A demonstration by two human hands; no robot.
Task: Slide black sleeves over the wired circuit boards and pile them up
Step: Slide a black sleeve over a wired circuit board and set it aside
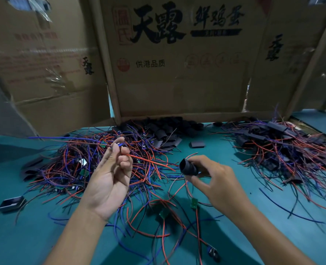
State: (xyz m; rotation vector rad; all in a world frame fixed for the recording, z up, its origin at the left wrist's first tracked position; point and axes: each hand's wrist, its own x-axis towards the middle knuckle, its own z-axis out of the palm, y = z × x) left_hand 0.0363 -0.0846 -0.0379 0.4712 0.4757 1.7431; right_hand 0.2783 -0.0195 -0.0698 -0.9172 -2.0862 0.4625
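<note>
Left hand [111, 175] pinches a wired circuit board [120, 145] with red and blue leads; right hand [213, 180] grips a black sleeve [188, 167], mouth open, above the bench [234, 236].

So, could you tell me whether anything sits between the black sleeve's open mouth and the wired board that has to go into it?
Nothing visible does. The right hand holds the black sleeve with its mouth facing the left hand, which pinches the wired board. Only that board's own red wire crosses the gap.
</note>
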